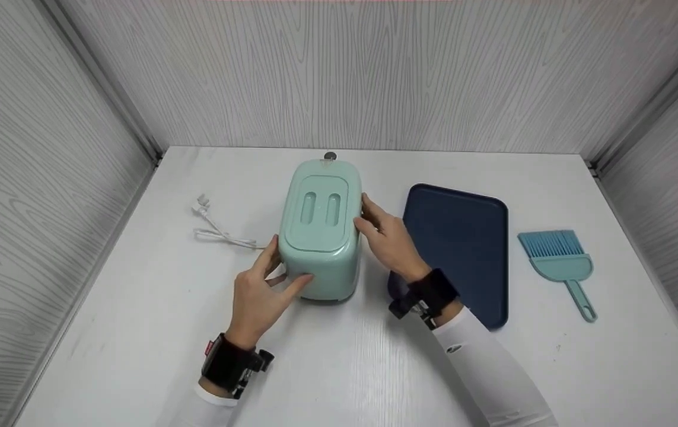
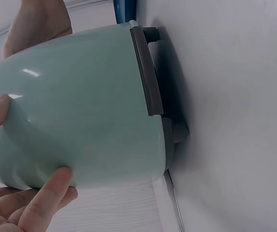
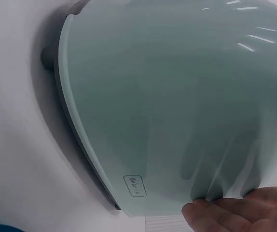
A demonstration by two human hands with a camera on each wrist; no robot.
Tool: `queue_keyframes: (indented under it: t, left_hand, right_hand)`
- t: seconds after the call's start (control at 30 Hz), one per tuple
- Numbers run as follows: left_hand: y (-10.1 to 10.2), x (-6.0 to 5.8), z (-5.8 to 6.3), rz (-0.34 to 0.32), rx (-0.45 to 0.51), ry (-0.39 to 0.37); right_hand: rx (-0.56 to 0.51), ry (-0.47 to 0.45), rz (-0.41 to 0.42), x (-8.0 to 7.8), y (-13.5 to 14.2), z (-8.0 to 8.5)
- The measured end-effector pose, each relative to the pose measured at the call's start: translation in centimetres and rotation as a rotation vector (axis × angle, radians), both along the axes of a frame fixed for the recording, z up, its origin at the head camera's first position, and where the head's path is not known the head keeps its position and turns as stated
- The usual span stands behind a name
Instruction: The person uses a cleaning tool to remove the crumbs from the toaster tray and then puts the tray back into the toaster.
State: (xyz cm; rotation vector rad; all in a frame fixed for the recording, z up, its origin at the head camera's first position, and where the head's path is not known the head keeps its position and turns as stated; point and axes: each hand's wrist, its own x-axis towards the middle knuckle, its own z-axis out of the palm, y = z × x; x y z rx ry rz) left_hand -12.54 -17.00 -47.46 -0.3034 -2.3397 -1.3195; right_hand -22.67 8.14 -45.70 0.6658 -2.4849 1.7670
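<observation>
A mint-green toaster (image 1: 320, 219) with a two-slotted cover on top stands on the white table, its long side running away from me. My left hand (image 1: 258, 299) grips its near left corner, thumb on the near end and fingers along the left side. Against its right side, my right hand (image 1: 389, 240) holds on with the thumb by the top edge. In the left wrist view, dark feet show under the toaster (image 2: 80, 106). The right wrist view shows the fingertips (image 3: 211, 212) touching the glossy side, near a small printed label (image 3: 134, 185).
A white power cord with plug (image 1: 214, 228) lies left of the toaster. To the right is a dark blue tray (image 1: 457, 249), partly under my right forearm. Farther right lies a teal brush (image 1: 561, 267). Grey wood-grain panels (image 1: 339, 71) enclose the table.
</observation>
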Motion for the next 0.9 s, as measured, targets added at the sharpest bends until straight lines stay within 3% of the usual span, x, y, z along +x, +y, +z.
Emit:
queue_keyframes:
  t: [0.3, 0.5, 0.7, 0.9]
  left_hand:
    - [1.5, 0.0, 0.1, 0.024, -0.018, 0.026]
    - [1.6, 0.0, 0.2, 0.024, -0.038, 0.024]
    - [1.0, -0.3, 0.9, 0.021, -0.045, -0.006]
    - [0.6, -1.1, 1.6, -0.015, -0.076, -0.002]
  right_hand:
    - [0.017, -0.032, -0.025, -0.3, 0.4, 0.5]
    - [0.014, -0.037, -0.006, -0.6, 0.7, -0.4]
    - [-0.035, -0.087, -0.020, 0.5, 1.2, -1.0]
    - [-0.054, -0.077, -0.008, 2.4, 2.0, -1.9]
